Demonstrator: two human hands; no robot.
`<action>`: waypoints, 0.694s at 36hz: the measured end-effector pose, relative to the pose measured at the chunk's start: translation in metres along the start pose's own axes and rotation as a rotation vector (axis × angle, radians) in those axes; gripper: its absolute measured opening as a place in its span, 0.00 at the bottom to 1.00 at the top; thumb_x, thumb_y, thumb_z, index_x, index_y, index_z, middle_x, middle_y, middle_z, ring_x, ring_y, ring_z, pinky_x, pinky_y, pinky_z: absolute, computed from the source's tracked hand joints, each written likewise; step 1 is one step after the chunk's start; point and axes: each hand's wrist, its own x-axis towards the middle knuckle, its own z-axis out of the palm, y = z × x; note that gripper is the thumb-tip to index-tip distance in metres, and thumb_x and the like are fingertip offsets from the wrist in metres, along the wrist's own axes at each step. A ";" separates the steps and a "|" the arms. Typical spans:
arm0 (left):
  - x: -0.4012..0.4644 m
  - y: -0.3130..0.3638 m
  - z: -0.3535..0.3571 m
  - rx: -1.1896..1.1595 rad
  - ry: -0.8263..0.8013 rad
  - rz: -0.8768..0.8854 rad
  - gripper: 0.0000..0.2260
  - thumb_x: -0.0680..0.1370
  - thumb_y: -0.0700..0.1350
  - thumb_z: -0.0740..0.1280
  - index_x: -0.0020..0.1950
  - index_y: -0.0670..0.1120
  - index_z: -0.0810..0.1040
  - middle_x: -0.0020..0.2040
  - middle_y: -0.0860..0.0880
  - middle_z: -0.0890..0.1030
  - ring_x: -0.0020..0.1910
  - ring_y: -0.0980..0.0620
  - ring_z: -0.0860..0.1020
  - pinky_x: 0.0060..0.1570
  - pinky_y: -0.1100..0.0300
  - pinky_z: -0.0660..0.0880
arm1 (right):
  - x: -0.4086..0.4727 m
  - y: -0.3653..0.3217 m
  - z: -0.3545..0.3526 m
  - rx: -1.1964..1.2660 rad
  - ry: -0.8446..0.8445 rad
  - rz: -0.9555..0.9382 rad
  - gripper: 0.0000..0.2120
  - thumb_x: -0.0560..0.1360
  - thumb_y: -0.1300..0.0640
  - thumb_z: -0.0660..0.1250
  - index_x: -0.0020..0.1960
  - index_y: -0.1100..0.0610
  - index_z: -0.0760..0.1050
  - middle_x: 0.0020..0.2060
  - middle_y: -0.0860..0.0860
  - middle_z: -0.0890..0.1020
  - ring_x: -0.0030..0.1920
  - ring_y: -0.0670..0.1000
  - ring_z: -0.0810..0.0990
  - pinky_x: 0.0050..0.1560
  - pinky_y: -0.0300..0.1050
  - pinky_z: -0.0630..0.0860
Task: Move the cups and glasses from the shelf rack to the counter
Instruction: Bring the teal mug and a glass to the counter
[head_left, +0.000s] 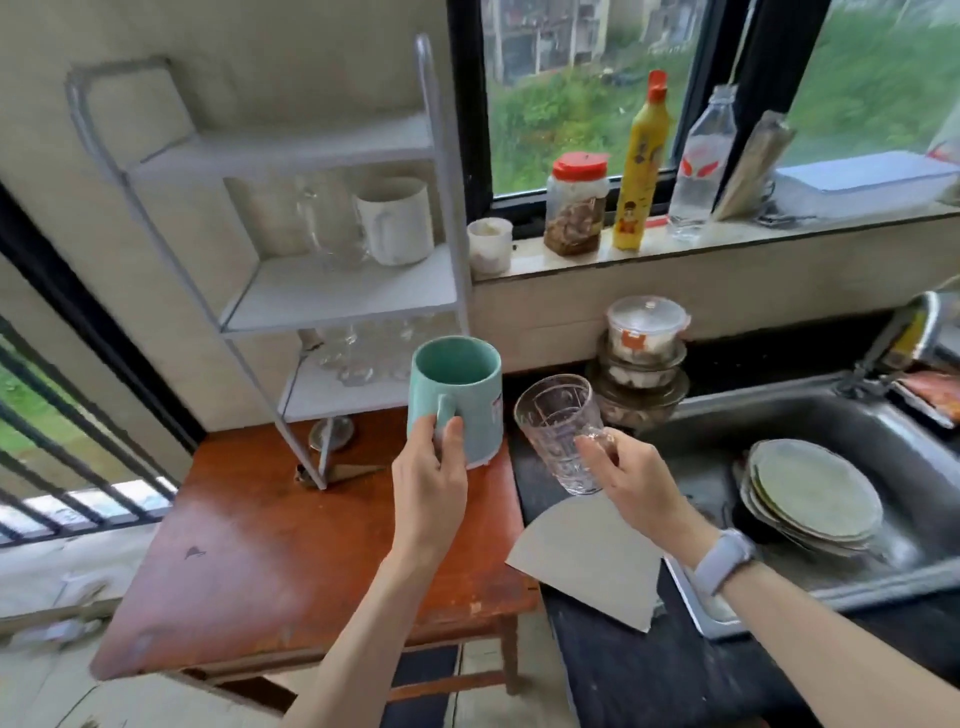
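My left hand (431, 478) grips a teal mug (457, 395) by its handle, lifted over the right edge of the wooden table (291, 551). My right hand (628, 478) holds a clear patterned glass (561, 431) by its lower side, above the dark counter (649, 670). On the white shelf rack (343, 291), a white mug (397, 221) and a clear glass mug (332, 223) stand on the middle shelf. Several clear glasses (363, 353) sit on the lower shelf.
A grey mat (587, 561) lies on the counter beside the steel sink (883, 431), which holds stacked plates (815, 493). Stacked lidded containers (644, 358) stand behind the glass. Jars and bottles line the windowsill (675, 254).
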 end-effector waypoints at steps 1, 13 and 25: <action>-0.005 0.007 0.013 0.000 -0.033 0.006 0.11 0.80 0.46 0.59 0.42 0.41 0.71 0.32 0.48 0.75 0.31 0.56 0.72 0.30 0.56 0.68 | -0.008 0.006 -0.013 0.014 0.034 0.034 0.16 0.77 0.58 0.62 0.32 0.64 0.67 0.27 0.65 0.71 0.29 0.54 0.65 0.32 0.51 0.65; -0.119 0.151 0.230 -0.173 -0.386 0.159 0.13 0.79 0.44 0.61 0.37 0.37 0.68 0.29 0.50 0.71 0.28 0.55 0.67 0.31 0.58 0.64 | -0.155 0.078 -0.250 -0.096 0.453 0.254 0.23 0.76 0.54 0.63 0.27 0.51 0.57 0.17 0.44 0.63 0.23 0.43 0.62 0.26 0.34 0.60; -0.291 0.316 0.419 -0.402 -0.852 0.381 0.14 0.79 0.45 0.60 0.36 0.39 0.67 0.28 0.49 0.70 0.28 0.59 0.68 0.29 0.67 0.64 | -0.354 0.117 -0.455 -0.384 0.914 0.438 0.23 0.78 0.57 0.61 0.27 0.50 0.56 0.21 0.45 0.60 0.24 0.46 0.61 0.29 0.39 0.58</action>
